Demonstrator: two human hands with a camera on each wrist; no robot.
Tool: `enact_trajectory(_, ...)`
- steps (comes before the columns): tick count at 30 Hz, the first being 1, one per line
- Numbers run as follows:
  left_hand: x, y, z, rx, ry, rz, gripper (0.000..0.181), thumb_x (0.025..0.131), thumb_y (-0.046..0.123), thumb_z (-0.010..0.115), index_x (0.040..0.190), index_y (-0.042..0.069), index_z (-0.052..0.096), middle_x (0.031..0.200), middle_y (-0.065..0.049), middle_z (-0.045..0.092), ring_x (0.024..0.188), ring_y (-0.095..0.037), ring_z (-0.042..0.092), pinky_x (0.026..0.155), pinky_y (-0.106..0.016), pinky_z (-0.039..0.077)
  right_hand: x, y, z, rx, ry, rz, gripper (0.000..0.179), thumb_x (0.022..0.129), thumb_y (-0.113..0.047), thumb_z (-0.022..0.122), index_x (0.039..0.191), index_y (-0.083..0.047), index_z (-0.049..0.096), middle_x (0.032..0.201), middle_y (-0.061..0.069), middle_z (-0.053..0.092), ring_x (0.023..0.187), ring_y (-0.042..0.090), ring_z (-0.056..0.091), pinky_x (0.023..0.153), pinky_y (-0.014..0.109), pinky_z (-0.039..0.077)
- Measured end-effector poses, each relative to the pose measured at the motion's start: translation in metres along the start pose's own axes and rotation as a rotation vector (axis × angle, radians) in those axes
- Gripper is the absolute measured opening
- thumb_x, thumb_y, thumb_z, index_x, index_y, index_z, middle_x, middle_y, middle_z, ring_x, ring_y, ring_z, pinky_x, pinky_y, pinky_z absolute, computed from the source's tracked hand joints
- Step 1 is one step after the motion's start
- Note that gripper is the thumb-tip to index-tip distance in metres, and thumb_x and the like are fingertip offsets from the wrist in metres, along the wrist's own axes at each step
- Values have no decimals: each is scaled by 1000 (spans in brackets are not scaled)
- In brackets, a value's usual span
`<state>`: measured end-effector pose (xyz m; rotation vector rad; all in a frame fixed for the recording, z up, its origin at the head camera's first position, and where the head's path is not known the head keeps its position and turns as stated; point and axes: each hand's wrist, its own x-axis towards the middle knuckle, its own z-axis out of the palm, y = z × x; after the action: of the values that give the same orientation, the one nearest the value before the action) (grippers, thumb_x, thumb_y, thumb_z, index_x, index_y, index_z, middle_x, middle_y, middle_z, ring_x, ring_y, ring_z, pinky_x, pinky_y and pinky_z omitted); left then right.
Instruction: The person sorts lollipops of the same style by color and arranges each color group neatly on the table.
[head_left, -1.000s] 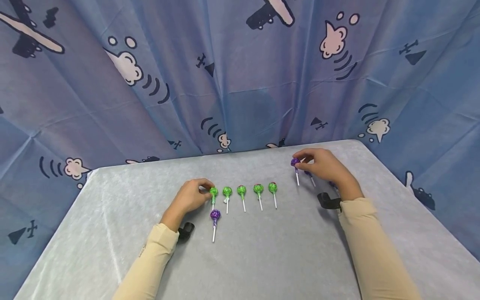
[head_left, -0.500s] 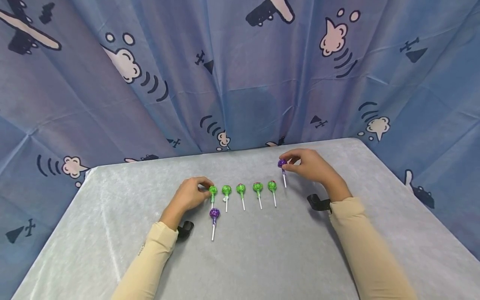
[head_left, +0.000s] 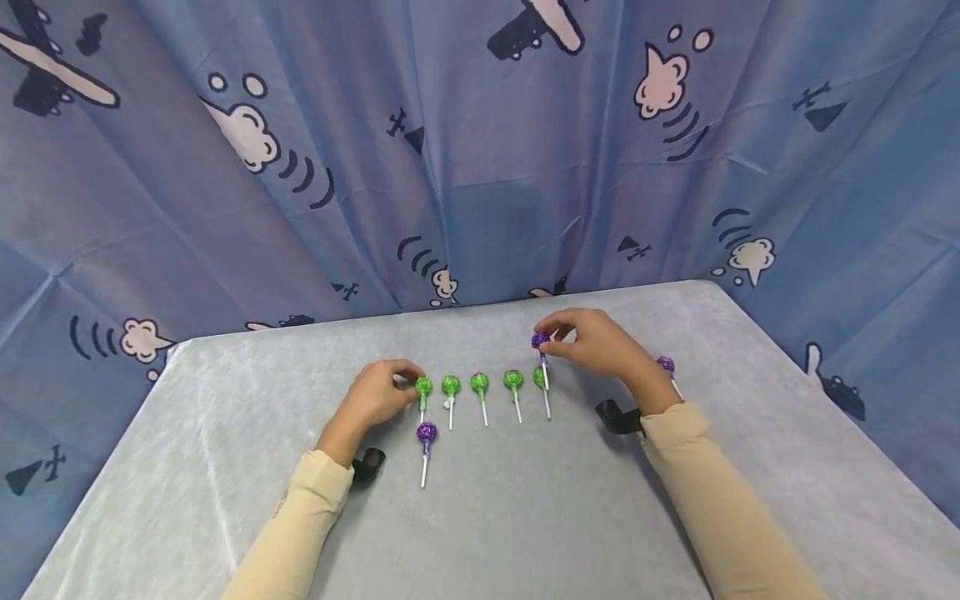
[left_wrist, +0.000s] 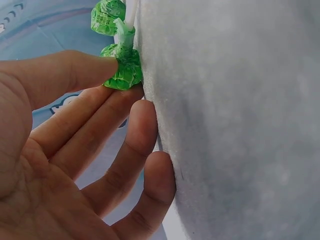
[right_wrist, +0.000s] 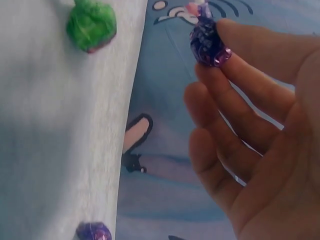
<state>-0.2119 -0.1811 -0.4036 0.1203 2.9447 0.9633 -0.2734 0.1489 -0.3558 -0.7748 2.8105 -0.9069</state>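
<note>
Left fingers (left_wrist: 117, 172) pinching green lollipop (left_wrist: 127, 70), right (head_left: 592, 342) pinching purple (right_wrist: 206, 46)

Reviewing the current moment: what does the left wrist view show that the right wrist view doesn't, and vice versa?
Only the left wrist view: the left hand pinching a held green lollipop, with a second green lollipop at the top edge.

Only the right wrist view: the right hand pinching a held purple lollipop, with another purple lollipop cut off at the bottom edge.

Both: green wrapping, the pale table cover and the blue printed curtain.
</note>
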Motion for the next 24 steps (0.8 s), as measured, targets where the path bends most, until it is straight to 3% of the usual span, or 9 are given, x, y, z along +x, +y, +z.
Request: enact_trajectory(24, -1, 0, 2, 28, 9, -23, 22, 87, 16, 73, 109, 17, 75, 110, -2, 74, 101, -24, 68, 86, -44, 53, 2, -35, 37, -12, -54, -153, 27, 88, -26, 76, 112, -14, 73, 103, -1, 73, 99, 19, 65, 84, 36, 50)
